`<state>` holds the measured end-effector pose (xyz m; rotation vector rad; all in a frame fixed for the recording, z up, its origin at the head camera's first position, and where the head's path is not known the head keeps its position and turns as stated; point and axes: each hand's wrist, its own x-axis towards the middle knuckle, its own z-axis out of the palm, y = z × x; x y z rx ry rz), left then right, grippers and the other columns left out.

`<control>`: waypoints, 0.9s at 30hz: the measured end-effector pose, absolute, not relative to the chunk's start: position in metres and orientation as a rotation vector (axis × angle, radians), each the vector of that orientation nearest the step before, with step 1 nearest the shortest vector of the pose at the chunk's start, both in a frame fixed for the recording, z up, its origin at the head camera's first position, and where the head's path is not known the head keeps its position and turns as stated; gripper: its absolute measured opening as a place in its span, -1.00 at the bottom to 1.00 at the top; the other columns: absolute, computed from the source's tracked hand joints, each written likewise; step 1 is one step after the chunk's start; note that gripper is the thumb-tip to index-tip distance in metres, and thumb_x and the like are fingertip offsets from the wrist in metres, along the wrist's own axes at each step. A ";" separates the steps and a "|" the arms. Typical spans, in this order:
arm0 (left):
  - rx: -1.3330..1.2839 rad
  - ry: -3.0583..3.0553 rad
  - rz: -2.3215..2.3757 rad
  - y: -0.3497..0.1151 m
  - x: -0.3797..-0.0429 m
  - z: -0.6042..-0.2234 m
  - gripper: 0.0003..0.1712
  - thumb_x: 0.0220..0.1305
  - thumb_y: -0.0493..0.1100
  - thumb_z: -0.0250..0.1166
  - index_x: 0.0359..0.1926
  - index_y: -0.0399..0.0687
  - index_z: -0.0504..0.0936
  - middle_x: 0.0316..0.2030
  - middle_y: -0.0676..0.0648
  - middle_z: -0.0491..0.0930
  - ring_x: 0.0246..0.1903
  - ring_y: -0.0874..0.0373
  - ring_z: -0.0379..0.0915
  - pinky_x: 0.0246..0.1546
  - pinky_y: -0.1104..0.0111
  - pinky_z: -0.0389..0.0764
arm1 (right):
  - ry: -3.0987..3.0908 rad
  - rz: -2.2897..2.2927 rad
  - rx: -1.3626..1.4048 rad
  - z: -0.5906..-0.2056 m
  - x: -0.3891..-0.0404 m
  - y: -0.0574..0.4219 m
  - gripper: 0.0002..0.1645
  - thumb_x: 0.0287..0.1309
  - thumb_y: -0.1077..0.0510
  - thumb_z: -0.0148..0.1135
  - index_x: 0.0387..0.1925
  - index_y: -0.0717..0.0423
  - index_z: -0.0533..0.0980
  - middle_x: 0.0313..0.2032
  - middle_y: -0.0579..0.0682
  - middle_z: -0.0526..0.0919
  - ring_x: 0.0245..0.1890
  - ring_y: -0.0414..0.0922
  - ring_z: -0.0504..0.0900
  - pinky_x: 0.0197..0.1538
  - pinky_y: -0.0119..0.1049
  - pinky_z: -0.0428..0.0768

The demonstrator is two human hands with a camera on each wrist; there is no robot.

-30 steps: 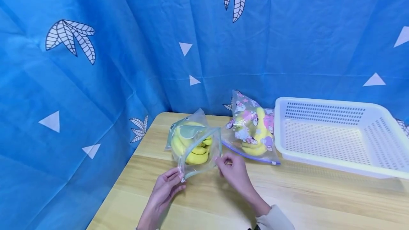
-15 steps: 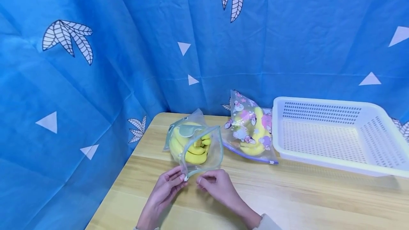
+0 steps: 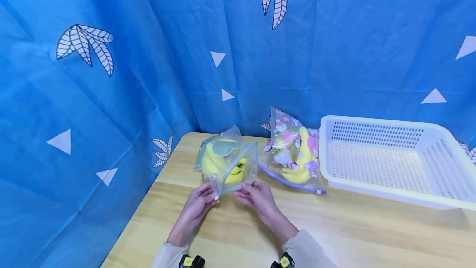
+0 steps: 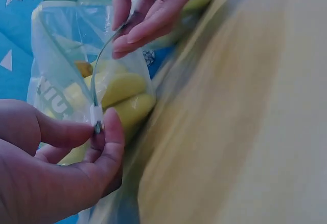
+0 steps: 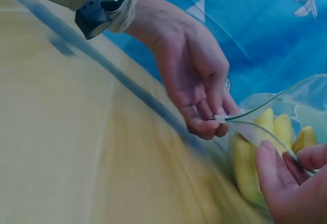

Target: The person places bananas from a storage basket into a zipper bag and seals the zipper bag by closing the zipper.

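A clear zip bag (image 3: 252, 163) with a pale green closure stands with its mouth gaping toward me. Inside it is a bunch of bananas (image 3: 235, 175). My left hand (image 3: 197, 205) pinches the corner of the mouth at the white zip slider (image 4: 96, 114), thumb against fingers. On the other side my right hand (image 3: 259, 202) pinches the lower lip of the mouth, its thumb (image 5: 312, 156) above and fingers below the green strip. In the right wrist view the bananas show through the plastic between both hands.
Right of it lies a second zip bag (image 3: 279, 126) with cartoon prints, a purple closure and bananas inside. A white perforated basket (image 3: 372, 191) stands further right. The wooden table (image 3: 357, 235) ends at the left, beside a blue curtain (image 3: 156, 53).
My right hand left the right side of the mouth, came down near the left hand, then moved right along the lower lip and pinches it now. The mouth looks narrower. The left hand keeps the corner.
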<state>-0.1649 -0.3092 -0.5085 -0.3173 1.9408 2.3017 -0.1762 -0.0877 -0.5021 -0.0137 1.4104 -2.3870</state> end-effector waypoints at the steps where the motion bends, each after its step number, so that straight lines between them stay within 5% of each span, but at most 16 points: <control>1: -0.325 1.946 2.306 -0.310 -0.171 -0.510 -0.43 0.35 -0.58 0.07 0.38 -0.54 0.31 -0.07 -0.18 0.61 -0.24 0.08 0.57 -0.18 0.33 0.68 | 1.411 -2.388 -0.004 -0.504 -0.179 -0.090 -0.63 0.46 0.28 0.13 0.06 0.58 0.42 -0.16 0.33 0.73 -0.17 0.02 0.78 0.04 -0.14 0.69; 11: -0.330 2.031 2.315 -0.319 -0.207 -0.511 -0.46 0.30 -0.61 0.13 0.31 -0.60 0.38 -0.17 -0.15 0.50 -0.23 0.11 0.51 -0.17 0.33 0.68 | 1.400 -2.402 0.014 -0.514 -0.190 -0.114 -0.62 0.40 0.30 0.20 0.05 0.62 0.46 -0.13 0.36 0.72 -0.20 -0.03 0.78 0.05 -0.13 0.69; 20: -0.444 2.098 2.326 -0.328 -0.186 -0.515 -0.65 0.18 -0.62 0.29 0.03 -0.57 0.62 -0.24 -0.21 0.69 -0.38 0.10 0.64 -0.29 0.36 0.73 | 1.531 -2.411 0.023 -0.523 -0.176 -0.160 -0.60 0.10 0.42 0.41 -0.01 0.52 0.57 -0.21 0.24 0.76 -0.21 0.04 0.78 -0.03 -0.09 0.73; 27: -0.471 2.095 2.387 -0.332 -0.177 -0.516 -0.64 0.13 -0.63 0.33 -0.01 -0.63 0.60 -0.27 -0.25 0.74 -0.47 0.14 0.65 -0.37 0.39 0.72 | 1.588 -2.439 0.115 -0.524 -0.174 -0.177 -0.62 0.01 0.45 0.43 -0.07 0.51 0.60 -0.30 0.23 0.76 -0.31 -0.04 0.77 -0.12 -0.17 0.75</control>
